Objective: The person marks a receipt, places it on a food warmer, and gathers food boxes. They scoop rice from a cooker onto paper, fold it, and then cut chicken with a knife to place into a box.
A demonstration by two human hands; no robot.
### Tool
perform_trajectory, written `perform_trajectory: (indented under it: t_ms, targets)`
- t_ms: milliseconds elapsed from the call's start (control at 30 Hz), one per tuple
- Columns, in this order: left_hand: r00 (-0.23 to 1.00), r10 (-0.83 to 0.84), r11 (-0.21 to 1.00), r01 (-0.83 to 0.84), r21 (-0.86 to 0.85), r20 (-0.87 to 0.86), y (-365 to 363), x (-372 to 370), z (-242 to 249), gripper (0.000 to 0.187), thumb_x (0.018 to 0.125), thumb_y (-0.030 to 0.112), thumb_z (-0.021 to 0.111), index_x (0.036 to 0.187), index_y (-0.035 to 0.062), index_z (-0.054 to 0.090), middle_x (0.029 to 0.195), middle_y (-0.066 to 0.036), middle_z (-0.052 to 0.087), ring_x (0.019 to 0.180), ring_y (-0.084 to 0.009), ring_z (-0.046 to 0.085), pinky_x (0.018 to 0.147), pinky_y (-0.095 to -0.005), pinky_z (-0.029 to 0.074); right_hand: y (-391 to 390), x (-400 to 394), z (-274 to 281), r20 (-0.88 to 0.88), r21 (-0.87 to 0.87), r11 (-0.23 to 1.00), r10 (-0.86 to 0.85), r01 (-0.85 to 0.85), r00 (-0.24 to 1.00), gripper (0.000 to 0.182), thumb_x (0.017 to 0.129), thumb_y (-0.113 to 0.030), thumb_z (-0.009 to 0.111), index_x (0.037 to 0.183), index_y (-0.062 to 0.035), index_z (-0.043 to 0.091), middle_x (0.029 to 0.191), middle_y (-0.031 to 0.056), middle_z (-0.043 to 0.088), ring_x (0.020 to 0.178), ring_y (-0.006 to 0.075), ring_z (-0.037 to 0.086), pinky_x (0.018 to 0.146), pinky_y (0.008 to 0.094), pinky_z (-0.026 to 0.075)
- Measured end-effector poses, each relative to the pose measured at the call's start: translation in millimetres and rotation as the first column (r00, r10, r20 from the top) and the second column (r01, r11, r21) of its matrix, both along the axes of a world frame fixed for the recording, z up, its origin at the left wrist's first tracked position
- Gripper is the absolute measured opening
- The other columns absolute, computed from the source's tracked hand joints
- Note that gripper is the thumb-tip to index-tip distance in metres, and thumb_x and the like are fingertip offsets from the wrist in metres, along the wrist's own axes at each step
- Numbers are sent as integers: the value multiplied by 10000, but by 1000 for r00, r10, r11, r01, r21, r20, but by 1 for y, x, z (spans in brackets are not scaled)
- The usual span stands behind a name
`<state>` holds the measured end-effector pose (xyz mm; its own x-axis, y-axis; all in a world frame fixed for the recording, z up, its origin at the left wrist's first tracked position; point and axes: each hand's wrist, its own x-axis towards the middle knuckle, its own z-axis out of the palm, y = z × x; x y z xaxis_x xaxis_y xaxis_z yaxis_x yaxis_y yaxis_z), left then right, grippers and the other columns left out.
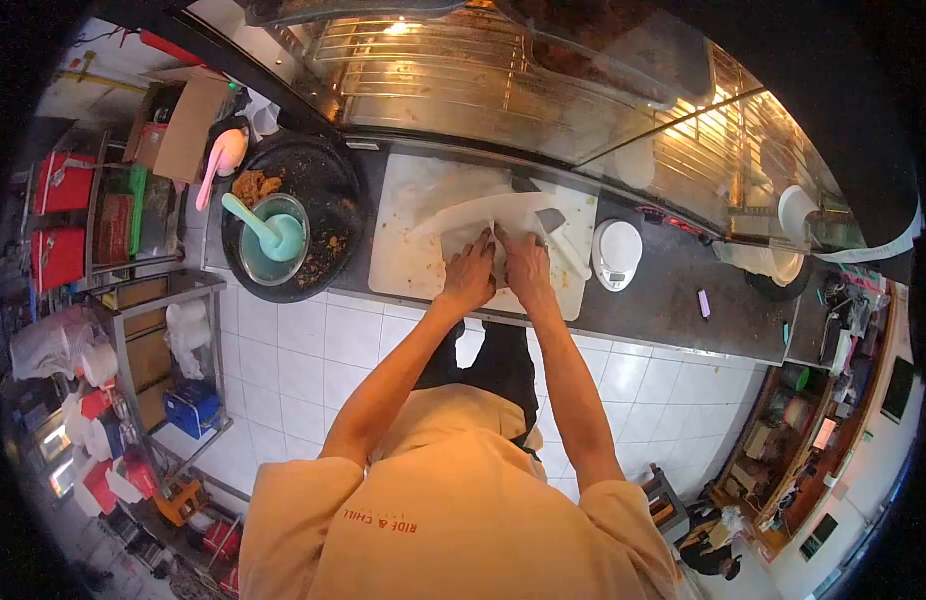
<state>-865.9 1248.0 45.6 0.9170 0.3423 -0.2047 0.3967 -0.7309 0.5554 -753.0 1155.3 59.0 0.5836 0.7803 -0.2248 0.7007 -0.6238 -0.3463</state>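
At a dark counter, a yellow-orange cloth shirt said "RIDE & CHILL" while left hand and right hand gripped a thin white sheet over a flat white board.

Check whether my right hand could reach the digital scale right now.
Likely yes: the digital scale sits beside the cutting board with nothing on top, though the right hand is on the white paper.

“RIDE & CHILL” in red capitals across the yellow-orange shirt, upside down
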Motion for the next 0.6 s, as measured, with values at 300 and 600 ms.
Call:
perform_trajectory:
  t_ms: [300,600]
  targets:
    - [841,391,919,-377,-115,373,10,-31,48,406,745,6,641,1148,19,589,1184,-187,582,1074,-389,555,950,-462,433,-16,10,19,-112,260,949,-153,178,982,287,711,22,636,979,-39,719,820,227,651,840,402,641,762,462,527]
    - [715,687,699,-601,-389,131,20,-41,13,562,745,18,719,1252,-2,476,1034,-165,612,773,-243,651,674,-356,532,-22,0,36,49,350,849,-437,395,898,281,731,-91,677,1011,-59,672,941,190,628,847,381,639,725,469,525]
